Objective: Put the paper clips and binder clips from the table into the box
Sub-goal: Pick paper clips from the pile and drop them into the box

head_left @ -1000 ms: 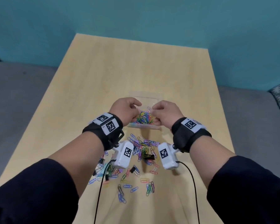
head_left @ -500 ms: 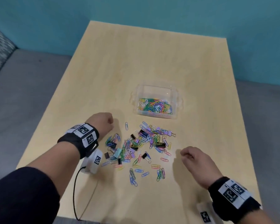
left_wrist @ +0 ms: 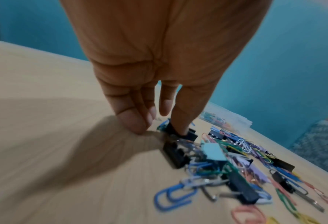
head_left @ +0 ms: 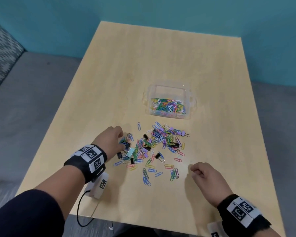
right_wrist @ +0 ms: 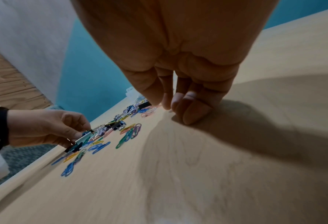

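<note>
A clear plastic box [head_left: 188, 100] holding coloured paper clips stands on the wooden table [head_left: 161, 57]. In front of it lies a loose pile of paper clips and binder clips [head_left: 154, 146]. My left hand [head_left: 122, 142] is at the pile's left edge. Its thumb and curled fingers pinch a black binder clip [left_wrist: 189, 134] against the table. The right wrist view shows that left hand [right_wrist: 82, 131] among the clips. My right hand [head_left: 194, 171] is just right of the pile. Its fingers [right_wrist: 189, 112] are curled with their tips on the wood, and I see nothing in them.
A light blue binder clip [head_left: 130, 152] and several black ones lie close to my left hand. The table's near edge [head_left: 143, 225] runs just behind my wrists. A grey seat lies to the left and a teal wall stands behind.
Both hands left the box and came back toward me. The left hand then reached into the pile's left edge and took hold of a clip. The right hand barely moved.
</note>
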### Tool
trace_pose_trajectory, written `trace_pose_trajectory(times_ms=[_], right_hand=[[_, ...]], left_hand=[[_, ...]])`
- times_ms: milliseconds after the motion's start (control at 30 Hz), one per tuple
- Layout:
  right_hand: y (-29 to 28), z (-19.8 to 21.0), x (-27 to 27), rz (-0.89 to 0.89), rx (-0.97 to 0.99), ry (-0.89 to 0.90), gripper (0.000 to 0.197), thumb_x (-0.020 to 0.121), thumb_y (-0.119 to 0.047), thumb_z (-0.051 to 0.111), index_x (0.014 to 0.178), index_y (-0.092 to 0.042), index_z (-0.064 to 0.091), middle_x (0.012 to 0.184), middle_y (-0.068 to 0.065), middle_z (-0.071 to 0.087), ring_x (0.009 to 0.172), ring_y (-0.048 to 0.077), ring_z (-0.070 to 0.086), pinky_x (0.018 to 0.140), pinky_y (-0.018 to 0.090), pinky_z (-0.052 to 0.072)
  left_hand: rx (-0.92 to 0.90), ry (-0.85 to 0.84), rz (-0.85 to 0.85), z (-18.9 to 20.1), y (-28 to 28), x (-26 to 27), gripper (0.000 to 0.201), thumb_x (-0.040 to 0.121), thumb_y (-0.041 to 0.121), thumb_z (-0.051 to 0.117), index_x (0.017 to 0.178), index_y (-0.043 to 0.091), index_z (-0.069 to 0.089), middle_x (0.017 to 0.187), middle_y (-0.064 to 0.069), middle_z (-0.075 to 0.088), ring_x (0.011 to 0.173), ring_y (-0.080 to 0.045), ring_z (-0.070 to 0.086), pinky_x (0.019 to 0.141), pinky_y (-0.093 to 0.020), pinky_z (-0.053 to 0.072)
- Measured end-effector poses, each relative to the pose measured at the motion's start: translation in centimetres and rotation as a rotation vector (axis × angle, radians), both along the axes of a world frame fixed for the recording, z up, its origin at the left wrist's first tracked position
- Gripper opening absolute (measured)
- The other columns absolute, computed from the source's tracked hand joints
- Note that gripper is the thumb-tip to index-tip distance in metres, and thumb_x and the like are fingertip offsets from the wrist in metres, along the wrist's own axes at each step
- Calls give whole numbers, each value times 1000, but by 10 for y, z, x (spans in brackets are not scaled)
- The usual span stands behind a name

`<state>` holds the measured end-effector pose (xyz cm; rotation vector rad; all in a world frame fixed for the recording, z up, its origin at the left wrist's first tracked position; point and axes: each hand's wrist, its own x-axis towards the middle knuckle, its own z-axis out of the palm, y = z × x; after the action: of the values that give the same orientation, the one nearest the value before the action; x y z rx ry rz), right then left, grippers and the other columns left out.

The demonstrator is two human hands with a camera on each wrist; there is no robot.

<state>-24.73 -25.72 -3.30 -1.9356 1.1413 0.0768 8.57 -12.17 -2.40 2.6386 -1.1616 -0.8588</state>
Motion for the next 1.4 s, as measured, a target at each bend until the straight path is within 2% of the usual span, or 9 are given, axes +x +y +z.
trace_pose_trajectory(times_ms=[200,367,533,667,767,900,1067,1300,1400], right_hand=[[4,-4,1,-7,-45,21,24,86,-7,57,91,-30,61,98,-4,61,88,9,59,80,28,46],[7,-2,4,-6,-78,51,21,87,-8,53,94,-25,62,99,-4,60,88,13,58,79,30,46],[17,2,6,118,-184,72,22,88,-12,53,102,-28,60,99,-6,52,89,16,56,81,34,47],[38,4,16,288,-287,72,43,86,-12,54,127,-23,52,117,-3,46,106,20,44,89,30,41],[52,4,31,334,-322,87,48,85,-12,51,133,-22,48,123,-1,44,107,21,39,93,29,39],[64,4,44,435,-319,80,49,87,-15,48,135,-22,46,126,-4,43,109,20,37,95,26,37],[59,5,43,403,-313,59,41,88,-11,47,127,-20,54,118,-3,48,103,21,42,91,27,39],[48,8,34,368,-278,60,39,87,-9,47,123,-21,55,117,-1,49,101,22,41,88,29,38],[47,7,30,365,-276,50,39,86,-9,48,122,-21,55,115,-2,48,100,22,42,86,28,38]], left_hand=[[-169,-149,56,8,23,-15,14,81,29,61,81,19,51,82,1,49,70,-20,51,59,-32,39],[-93,-166,-307,-6,20,-54,29,81,17,54,110,23,56,98,-3,51,87,-25,48,69,-34,44],[-106,-153,-307,-8,17,-49,28,80,14,56,108,18,56,100,-4,53,92,-27,52,71,-36,45],[-143,-92,-206,-5,22,-39,32,81,23,62,113,23,56,105,0,53,96,-25,54,76,-34,46],[-135,-160,-157,-3,30,-34,41,79,15,61,118,23,56,105,-2,51,94,-25,50,74,-37,48],[-186,-330,-394,-4,24,-46,52,63,-6,61,112,13,60,109,-7,55,89,-31,52,70,-39,52],[-99,-323,-581,7,-8,-45,54,72,1,53,122,20,53,118,-1,54,102,-27,49,79,-37,45],[-28,-304,-712,12,1,-54,32,71,9,52,98,23,61,96,1,59,86,-26,55,72,-36,41],[-121,-199,-454,11,8,-65,18,76,19,63,91,18,53,91,-1,51,82,-26,51,63,-36,43]])
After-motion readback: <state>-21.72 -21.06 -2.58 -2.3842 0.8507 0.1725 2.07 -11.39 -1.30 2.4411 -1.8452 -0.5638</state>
